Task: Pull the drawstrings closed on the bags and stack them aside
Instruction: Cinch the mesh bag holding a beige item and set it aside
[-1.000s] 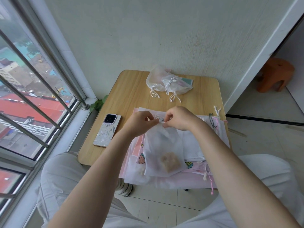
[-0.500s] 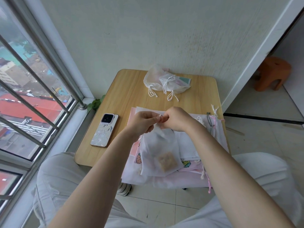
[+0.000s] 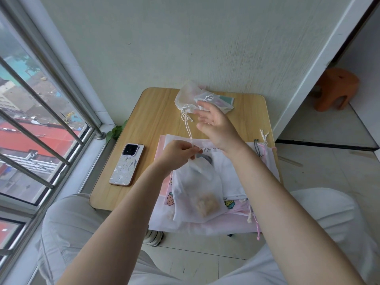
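Pinched between the thumb and fingers of the left hand (image 3: 178,154) is the gathered neck of a sheer white bag (image 3: 195,194), which lies on a pile of flat bags (image 3: 230,177) at the near edge of the wooden table (image 3: 156,112), with a phone (image 3: 126,165) seen to its left. A white drawstring (image 3: 188,128) is stretched up from that pinch. Further right, the right hand (image 3: 216,124) is raised with fingers spread and nothing visibly gripped, in front of the tied bags (image 3: 197,97) at the table's far side.
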A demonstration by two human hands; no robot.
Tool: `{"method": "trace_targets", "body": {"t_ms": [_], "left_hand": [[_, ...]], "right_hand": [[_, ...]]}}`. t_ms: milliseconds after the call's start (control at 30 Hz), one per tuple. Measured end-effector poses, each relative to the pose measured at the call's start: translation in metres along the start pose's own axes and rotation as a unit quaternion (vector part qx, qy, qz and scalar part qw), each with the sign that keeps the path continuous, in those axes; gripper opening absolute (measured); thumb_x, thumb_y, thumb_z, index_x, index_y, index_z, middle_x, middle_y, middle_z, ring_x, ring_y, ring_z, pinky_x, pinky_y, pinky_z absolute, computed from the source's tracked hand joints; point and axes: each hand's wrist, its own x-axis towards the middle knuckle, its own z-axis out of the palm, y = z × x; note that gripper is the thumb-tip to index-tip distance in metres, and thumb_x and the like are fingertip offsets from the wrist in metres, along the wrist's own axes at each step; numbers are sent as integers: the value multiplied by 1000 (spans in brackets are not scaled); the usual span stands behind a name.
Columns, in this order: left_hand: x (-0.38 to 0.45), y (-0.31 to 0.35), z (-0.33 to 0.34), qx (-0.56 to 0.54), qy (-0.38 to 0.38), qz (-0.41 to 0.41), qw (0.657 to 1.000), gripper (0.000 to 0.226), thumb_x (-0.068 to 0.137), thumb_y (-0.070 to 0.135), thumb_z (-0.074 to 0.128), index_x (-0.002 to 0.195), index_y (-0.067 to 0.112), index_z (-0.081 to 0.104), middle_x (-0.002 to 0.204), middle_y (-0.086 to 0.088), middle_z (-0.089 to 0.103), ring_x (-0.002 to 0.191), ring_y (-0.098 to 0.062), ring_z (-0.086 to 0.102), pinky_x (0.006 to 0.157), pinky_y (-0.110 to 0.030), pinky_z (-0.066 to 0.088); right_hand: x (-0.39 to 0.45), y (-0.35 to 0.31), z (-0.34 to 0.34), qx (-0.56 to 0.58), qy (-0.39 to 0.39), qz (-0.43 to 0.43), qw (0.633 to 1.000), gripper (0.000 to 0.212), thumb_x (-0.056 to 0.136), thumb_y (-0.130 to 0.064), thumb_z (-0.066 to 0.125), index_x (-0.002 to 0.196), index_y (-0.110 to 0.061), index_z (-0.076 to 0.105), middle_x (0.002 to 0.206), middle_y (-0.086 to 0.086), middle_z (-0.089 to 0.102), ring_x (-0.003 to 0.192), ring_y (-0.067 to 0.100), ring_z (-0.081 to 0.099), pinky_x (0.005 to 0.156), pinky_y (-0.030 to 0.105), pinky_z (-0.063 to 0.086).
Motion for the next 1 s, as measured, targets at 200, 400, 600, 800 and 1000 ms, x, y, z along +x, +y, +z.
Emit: {"method": "trace_targets", "body": {"t_ms": [200, 400, 600, 800, 1000], "left_hand": [[0, -1, -12, -93, -24, -55, 994, 27, 97, 18, 51, 83, 5, 71, 63, -2, 60, 49, -13, 39, 45, -21, 25], [1, -3, -16, -91, -49, -63, 993, 27, 97, 19, 51, 81, 5, 67, 60, 1, 61, 51, -13, 41, 47, -23, 27], [1, -11, -18, -70, -5, -12, 997, 18, 97, 9, 54, 90, 2, 69, 76, -7, 65, 47, -7, 42, 45, -16, 31], [5, -11, -10, -79, 26, 24, 996, 11, 91, 7, 65, 94, 5, 54, 65, -2, 65, 52, -9, 46, 53, -18, 37], [3, -13, -10, -74, 70, 7, 995, 21, 83, 12, 76, 86, 2, 58, 70, -12, 67, 52, -7, 54, 49, -13, 40]], "right_hand": [[-11, 27, 0, -165, -44, 37, 985, 17, 84, -8, 66, 86, -23, 74, 88, -9, 74, 89, 9, 69, 85, 28, 54], [-15, 36, 8, -226, -23, 10, 974, 8, 86, -13, 70, 85, -21, 70, 82, -7, 69, 77, 10, 65, 72, 23, 50], [-13, 35, -4, -265, -94, 77, 957, 6, 92, -18, 62, 90, -23, 59, 95, -5, 63, 92, 16, 60, 79, 25, 47], [-17, 32, 9, -116, -65, 59, 989, 24, 78, -8, 76, 90, -16, 56, 92, 4, 73, 87, 20, 69, 84, 35, 53], [-16, 30, 14, -211, -29, 35, 977, 29, 75, -2, 77, 71, -21, 55, 70, 6, 71, 60, 15, 64, 60, 29, 51]]}}
